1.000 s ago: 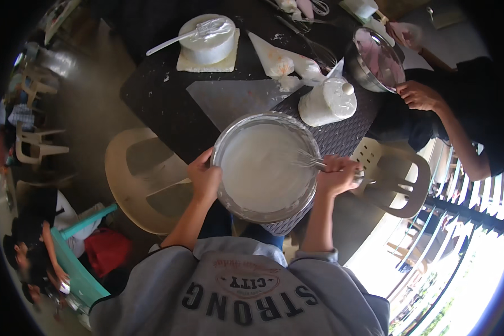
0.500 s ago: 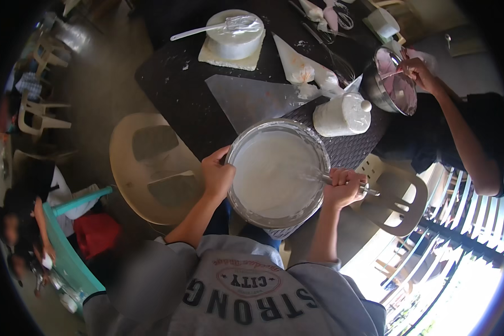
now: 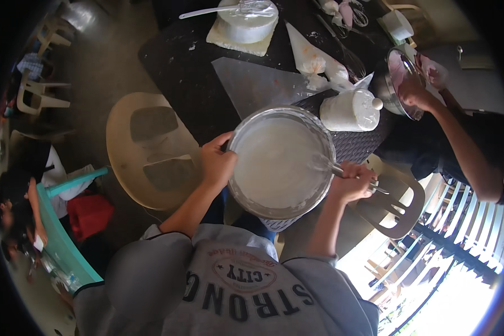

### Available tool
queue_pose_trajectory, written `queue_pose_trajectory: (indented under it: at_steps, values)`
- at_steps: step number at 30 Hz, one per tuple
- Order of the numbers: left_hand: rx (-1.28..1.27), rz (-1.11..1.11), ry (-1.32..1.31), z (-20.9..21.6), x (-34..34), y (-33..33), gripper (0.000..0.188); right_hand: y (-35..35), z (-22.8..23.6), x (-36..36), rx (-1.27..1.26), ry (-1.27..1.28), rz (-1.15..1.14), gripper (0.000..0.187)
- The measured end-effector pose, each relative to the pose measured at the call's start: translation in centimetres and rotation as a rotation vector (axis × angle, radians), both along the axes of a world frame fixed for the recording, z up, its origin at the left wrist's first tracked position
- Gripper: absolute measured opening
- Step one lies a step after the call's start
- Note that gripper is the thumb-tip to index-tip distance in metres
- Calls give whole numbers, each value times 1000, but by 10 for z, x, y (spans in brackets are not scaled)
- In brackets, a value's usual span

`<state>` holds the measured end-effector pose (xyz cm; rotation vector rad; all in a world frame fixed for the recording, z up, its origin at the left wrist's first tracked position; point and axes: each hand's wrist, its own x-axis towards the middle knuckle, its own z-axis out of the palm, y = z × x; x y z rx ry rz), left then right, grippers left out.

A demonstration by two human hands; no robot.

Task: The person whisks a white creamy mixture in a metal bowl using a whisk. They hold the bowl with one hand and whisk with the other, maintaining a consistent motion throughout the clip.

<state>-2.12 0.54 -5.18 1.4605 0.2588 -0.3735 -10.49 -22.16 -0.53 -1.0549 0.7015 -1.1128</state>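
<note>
A large metal bowl (image 3: 234,185) of smooth white cream (image 3: 277,165) sits in front of me, tilted a little toward me. My left hand (image 3: 217,161) is closed on its left rim, thumb over the edge. In my right hand (image 3: 353,182) is the handle of a wire whisk (image 3: 336,169), whose head dips into the cream at the right side. The tips of the wires are blurred or sunk in the cream. Just beyond the bowl's right rim stands a white tub (image 3: 349,111) with a round knob.
A white round cake (image 3: 248,23) stands on a square board (image 3: 221,40) with a spatula (image 3: 213,10) across it. Clear plastic sheeting (image 3: 252,84) and a filled piping bag (image 3: 306,53) lie on the dark table. At right, a co-worker's hand (image 3: 417,95) works in another bowl (image 3: 386,84). A beige chair (image 3: 123,162) stands left.
The whisk and my right hand have shifted slightly right, still at the bowl's right side. The table things appear higher and further right in view. The co-worker's hand has moved lower, over their bowl.
</note>
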Motion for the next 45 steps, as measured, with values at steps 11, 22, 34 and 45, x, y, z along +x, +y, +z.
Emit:
queue_pose_trajectory:
  at_steps: [11, 22, 34, 45]
  values:
    - [32, -34, -28, -7, -3, 6, 49, 72, 12, -3, 236, -88, 333, 24]
    - [2, -5, -70, 0, -8, 12, 48, 9, -1, 6, -112, 103, 125, 26]
    - [68, -43, -66, -3, 0, 10, 48, 32, -17, 1, -104, 70, 174, 17]
    - [190, -62, -92, 1, 2, 1, 47, 13, -11, 4, -74, -17, 66, 14]
